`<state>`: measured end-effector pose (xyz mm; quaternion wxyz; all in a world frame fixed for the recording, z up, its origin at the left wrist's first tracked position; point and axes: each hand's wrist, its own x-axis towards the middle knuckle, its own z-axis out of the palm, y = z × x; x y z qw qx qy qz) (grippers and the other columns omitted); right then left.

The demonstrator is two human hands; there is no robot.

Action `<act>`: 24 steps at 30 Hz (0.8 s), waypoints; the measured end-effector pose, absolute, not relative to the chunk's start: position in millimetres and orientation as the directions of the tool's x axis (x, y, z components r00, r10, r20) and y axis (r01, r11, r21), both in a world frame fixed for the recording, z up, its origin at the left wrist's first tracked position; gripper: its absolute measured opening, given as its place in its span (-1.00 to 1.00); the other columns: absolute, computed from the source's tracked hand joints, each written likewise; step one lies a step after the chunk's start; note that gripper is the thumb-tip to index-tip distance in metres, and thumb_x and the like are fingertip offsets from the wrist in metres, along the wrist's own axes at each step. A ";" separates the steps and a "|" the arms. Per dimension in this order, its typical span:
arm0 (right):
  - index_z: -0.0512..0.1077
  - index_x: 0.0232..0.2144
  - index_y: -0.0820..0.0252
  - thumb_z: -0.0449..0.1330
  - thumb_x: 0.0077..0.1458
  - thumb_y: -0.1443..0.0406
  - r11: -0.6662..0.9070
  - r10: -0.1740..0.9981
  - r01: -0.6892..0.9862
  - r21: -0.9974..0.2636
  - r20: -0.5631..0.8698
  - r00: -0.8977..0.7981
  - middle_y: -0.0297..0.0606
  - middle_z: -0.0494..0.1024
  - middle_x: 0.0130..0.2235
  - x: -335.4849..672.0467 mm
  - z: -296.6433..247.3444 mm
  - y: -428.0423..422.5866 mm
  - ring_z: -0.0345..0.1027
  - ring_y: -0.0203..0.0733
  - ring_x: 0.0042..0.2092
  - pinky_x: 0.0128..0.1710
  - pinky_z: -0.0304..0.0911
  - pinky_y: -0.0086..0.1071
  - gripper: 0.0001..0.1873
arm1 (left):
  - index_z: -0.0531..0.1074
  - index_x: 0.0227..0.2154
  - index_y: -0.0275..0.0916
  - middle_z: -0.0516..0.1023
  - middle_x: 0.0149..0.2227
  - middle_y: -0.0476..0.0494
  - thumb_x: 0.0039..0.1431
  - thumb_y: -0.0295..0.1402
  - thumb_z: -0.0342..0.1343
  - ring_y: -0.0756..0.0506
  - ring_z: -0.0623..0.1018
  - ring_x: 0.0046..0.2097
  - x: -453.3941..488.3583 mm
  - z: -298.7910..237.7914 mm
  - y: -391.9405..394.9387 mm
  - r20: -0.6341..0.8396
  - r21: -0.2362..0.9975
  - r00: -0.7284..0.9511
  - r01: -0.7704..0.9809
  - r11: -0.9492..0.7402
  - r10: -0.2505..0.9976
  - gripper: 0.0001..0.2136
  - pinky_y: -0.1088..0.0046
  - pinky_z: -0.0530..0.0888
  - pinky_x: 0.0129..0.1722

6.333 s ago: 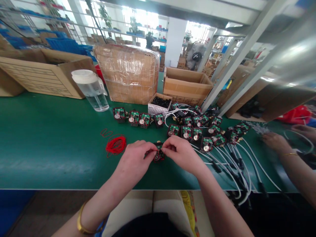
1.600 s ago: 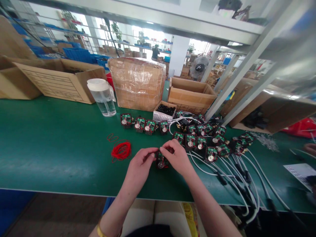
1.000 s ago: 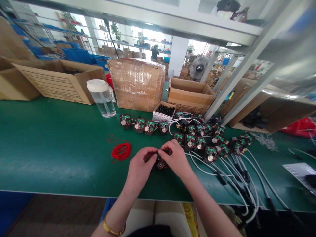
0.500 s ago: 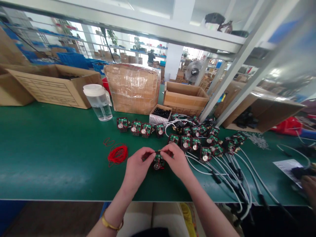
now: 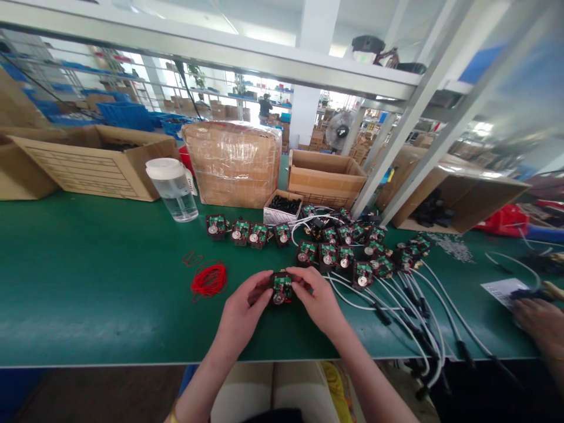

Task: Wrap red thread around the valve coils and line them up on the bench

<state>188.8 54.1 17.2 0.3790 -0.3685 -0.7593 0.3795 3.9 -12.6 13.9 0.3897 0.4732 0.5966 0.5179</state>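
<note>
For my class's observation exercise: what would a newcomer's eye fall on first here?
The bright red wire coil stands out on the green table, left of the left hand. That hand and the right hand hold a circuit unit between them, and a white-lidded bottle stands beyond the coil.

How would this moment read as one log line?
left hand: holding circuit-board unit, left side | right hand: holding same unit, right side | nearby: red wire coil
</note>
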 end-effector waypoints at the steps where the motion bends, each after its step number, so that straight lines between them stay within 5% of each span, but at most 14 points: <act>1: 0.47 0.05 0.00 0.12 0.20 0.44 0.435 0.848 0.271 -0.859 0.289 -0.444 -0.28 0.44 -0.15 189.2 15.8 52.6 0.38 -0.21 -0.21 -0.15 0.36 -0.33 -0.58 | 0.47 0.02 -0.13 0.65 -0.06 -0.11 0.14 -0.26 0.15 -0.13 0.65 -0.06 4.3 12.9 -13.9 0.017 0.989 -0.243 0.149 0.020 0.970 -0.63 0.23 0.55 0.07; 9: 0.36 0.17 -0.05 0.14 0.01 0.54 0.349 0.860 0.271 -0.897 0.191 -0.473 -0.30 0.40 -0.13 192.2 7.6 46.2 0.36 -0.23 -0.22 -0.23 0.37 -0.35 -0.31 | 0.39 0.11 -0.14 0.62 -0.02 -0.14 0.13 -0.29 0.14 -0.13 0.64 -0.03 4.6 7.6 -18.4 0.007 0.993 -0.196 0.117 0.016 0.980 -0.55 0.16 0.51 0.14; 24: 0.34 0.16 -0.06 0.16 -0.04 0.52 0.290 0.865 0.251 -0.923 0.142 -0.481 -0.36 0.41 -0.21 190.3 8.2 45.5 0.36 -0.22 -0.27 -0.28 0.35 -0.35 -0.29 | 0.39 0.11 -0.11 0.64 -0.09 -0.09 0.06 -0.37 0.17 -0.13 0.65 -0.06 7.4 10.2 -19.5 0.045 0.984 -0.205 0.177 -0.008 0.978 -0.51 0.18 0.54 0.10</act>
